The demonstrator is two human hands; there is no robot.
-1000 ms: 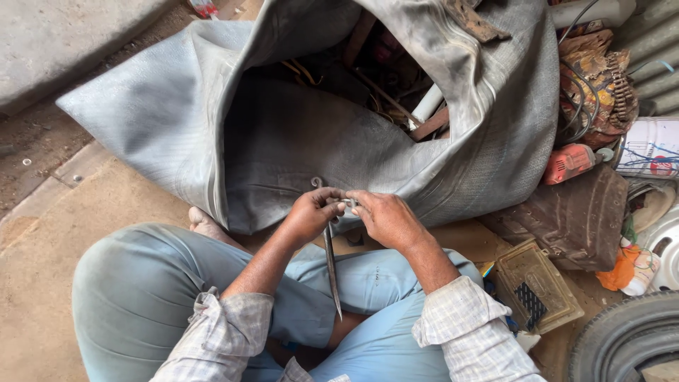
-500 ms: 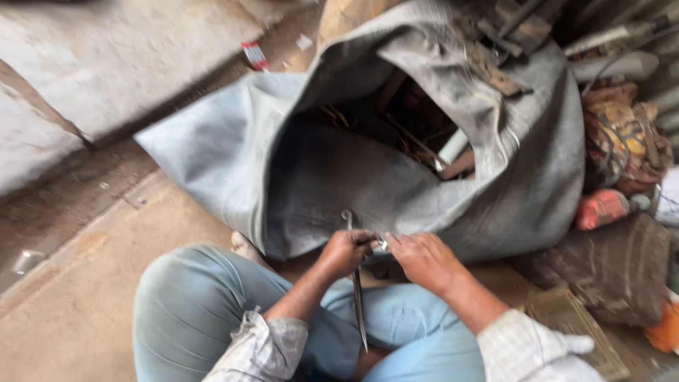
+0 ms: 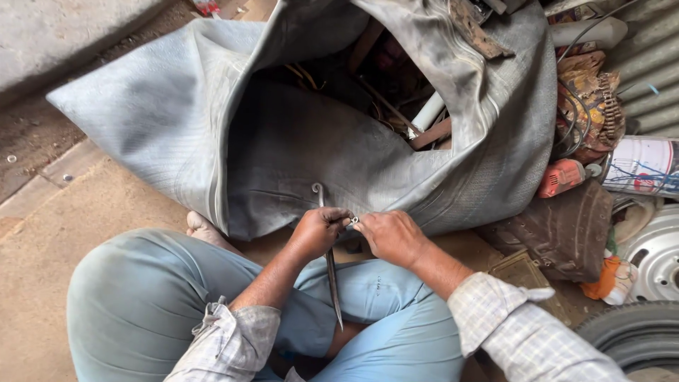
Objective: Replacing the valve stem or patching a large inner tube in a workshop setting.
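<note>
A large grey rubber inner tube (image 3: 177, 120) lies folded on the ground in front of me, its ring leaning over a heap of scrap. My left hand (image 3: 318, 230) grips a long thin metal tool (image 3: 331, 279) with a hooked top end; the tool runs down between my knees. My right hand (image 3: 387, 237) pinches a small shiny metal piece (image 3: 354, 220) at the tube's lower edge, touching the fingertips of the left hand. I sit cross-legged in light blue trousers with a bare foot (image 3: 201, 228) beside the tube.
Behind the tube lie wood pieces and a white pipe (image 3: 428, 112). To the right are a red power tool (image 3: 562, 177), a white paint can (image 3: 643, 166), a brown bag (image 3: 566, 230), a wheel rim (image 3: 658, 255) and a tyre (image 3: 629, 339). A concrete slab (image 3: 64, 35) is top left.
The head camera has swung about, so the scene shifted in the frame. Both hands stay together at the tube's lower edge with the tool in the same grip.
</note>
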